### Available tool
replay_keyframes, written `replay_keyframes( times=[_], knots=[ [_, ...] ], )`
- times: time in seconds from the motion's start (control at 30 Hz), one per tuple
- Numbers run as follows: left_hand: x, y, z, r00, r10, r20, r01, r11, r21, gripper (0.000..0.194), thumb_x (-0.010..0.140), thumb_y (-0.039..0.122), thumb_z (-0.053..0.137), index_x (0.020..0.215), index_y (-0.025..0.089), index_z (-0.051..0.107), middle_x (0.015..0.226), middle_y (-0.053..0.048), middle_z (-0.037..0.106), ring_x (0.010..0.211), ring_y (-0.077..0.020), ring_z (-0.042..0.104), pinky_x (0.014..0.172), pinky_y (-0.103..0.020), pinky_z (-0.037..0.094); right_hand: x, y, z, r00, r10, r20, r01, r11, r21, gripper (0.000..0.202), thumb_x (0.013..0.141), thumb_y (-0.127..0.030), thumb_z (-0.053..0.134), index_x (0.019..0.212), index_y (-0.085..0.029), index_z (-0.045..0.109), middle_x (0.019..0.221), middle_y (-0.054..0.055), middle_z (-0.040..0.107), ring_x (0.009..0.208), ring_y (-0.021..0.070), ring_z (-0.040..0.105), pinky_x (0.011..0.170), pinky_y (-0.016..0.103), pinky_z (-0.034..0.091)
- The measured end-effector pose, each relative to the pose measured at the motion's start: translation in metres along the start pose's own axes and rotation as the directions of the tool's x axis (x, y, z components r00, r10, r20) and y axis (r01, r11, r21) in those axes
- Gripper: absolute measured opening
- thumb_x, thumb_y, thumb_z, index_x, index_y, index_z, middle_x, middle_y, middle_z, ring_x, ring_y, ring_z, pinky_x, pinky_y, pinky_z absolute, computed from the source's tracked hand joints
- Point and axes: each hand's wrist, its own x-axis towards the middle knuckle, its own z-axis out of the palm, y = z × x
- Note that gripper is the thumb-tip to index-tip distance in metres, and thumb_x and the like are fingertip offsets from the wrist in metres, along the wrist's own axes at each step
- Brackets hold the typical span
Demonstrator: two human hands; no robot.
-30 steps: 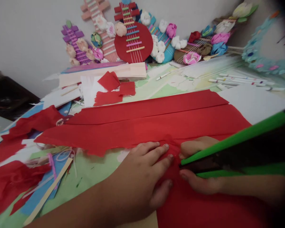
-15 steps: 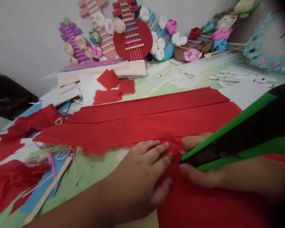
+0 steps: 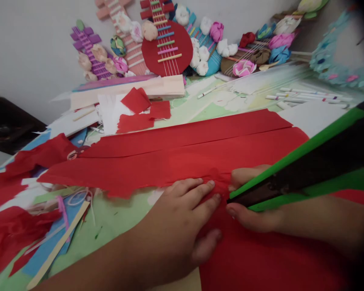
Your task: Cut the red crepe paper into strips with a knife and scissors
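Note:
My left hand (image 3: 182,224) lies palm down on a sheet of red crepe-like paper (image 3: 255,258), its fingers stretched out over a wrinkled patch. Just to its right, my right hand (image 3: 251,220) is closed around the narrow end of a long green-and-black tool (image 3: 297,178). Fingers show above the tool and the thumb below it. The exact kind of tool is unclear, and its wide end runs off the right edge. Its tip points at the wrinkled paper beside my left fingertips. Beyond both hands lies a folded red strip (image 3: 182,149) with a ragged left end.
Torn red pieces (image 3: 15,238), blue strips (image 3: 45,250) and a pale wooden stick (image 3: 60,242) clutter the left side. Paper-flowered toy instruments, one with a red round body (image 3: 182,48), lean against the wall. White markers (image 3: 306,98) lie at the back right of the green-patterned table (image 3: 109,226).
The whole view has shifted slightly left and up. The green-and-black tool has tilted a little upward at its far end. Both hands keep nearly the same places on the red paper.

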Motion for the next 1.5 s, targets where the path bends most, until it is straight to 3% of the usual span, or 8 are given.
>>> replay_keyframes(
  times=[0.13,0.33,0.43,0.57,0.77,1.03,1.5],
  knots=[
    [0.001,-0.001,0.001,1.0,-0.002,-0.004,0.002,1.0,0.008,0.044,0.081,0.04,0.051,0.117,0.016,0.056,0.125,-0.008,0.052,0.114,-0.0292,0.044,0.093,-0.045,0.039,0.0,-0.001,-0.002,0.998,0.05,0.028,-0.051,0.998,0.037,0.024,0.073,-0.026,0.053,0.056,-0.02,0.036,0.047,-0.008,0.035,0.039,0.0061,0.032,0.039,0.022,0.023],
    [-0.001,-0.002,0.002,1.0,0.002,0.008,-0.002,1.0,0.021,0.05,0.079,0.042,0.053,0.121,0.016,0.052,0.127,-0.009,0.05,0.116,-0.0299,0.042,0.093,-0.047,0.039,0.002,0.006,-0.009,0.966,0.216,0.143,-0.256,0.885,0.39,0.026,0.075,-0.033,0.053,0.059,-0.021,0.037,0.049,-0.007,0.037,0.044,0.0071,0.038,0.037,0.019,0.028],
    [-0.002,-0.001,0.001,1.0,-0.006,0.022,0.006,1.0,0.021,0.055,0.077,0.042,0.056,0.124,0.015,0.05,0.129,-0.009,0.049,0.117,-0.0305,0.041,0.093,-0.048,0.038,0.003,0.007,-0.011,0.959,0.254,0.121,-0.282,0.853,0.439,0.027,0.074,-0.033,0.056,0.058,-0.02,0.038,0.05,-0.007,0.037,0.045,0.0072,0.038,0.038,0.018,0.028],
    [-0.002,0.001,-0.001,0.999,-0.017,0.051,0.017,1.0,-0.001,0.058,0.073,0.047,0.058,0.122,0.016,0.051,0.13,-0.01,0.047,0.116,-0.0319,0.041,0.094,-0.049,0.038,0.002,0.003,-0.009,0.971,0.194,0.14,-0.233,0.897,0.376,0.028,0.076,-0.034,0.055,0.059,-0.02,0.037,0.049,-0.008,0.036,0.043,0.0069,0.039,0.038,0.019,0.029],
    [-0.003,0.001,-0.001,0.997,-0.019,0.079,0.019,1.0,-0.007,0.079,0.067,0.067,0.056,0.125,0.015,0.047,0.132,-0.013,0.044,0.118,-0.0346,0.039,0.095,-0.052,0.034,0.0,0.001,-0.008,0.978,0.142,0.154,-0.185,0.931,0.316,0.025,0.078,-0.033,0.054,0.063,-0.02,0.038,0.052,-0.008,0.04,0.044,0.0067,0.04,0.038,0.018,0.029],
    [-0.006,0.0,-0.001,0.996,-0.027,0.084,0.027,1.0,-0.003,0.083,0.067,0.068,0.055,0.129,0.015,0.042,0.133,-0.014,0.042,0.121,-0.0353,0.036,0.096,-0.052,0.033,-0.001,0.007,-0.003,0.984,0.035,0.176,-0.083,0.958,0.273,0.022,0.078,-0.028,0.055,0.065,-0.02,0.039,0.055,-0.007,0.042,0.047,0.0066,0.042,0.042,0.017,0.032],
    [-0.005,0.0,-0.001,0.996,-0.014,0.084,0.016,1.0,-0.02,0.084,0.067,0.069,0.055,0.13,0.014,0.042,0.133,-0.016,0.042,0.12,-0.0362,0.036,0.095,-0.054,0.033,0.001,0.001,-0.004,0.991,0.082,0.105,-0.093,0.989,0.112,0.021,0.075,-0.031,0.055,0.063,-0.02,0.041,0.05,-0.008,0.039,0.041,0.0063,0.034,0.039,0.021,0.026]
  ],
)
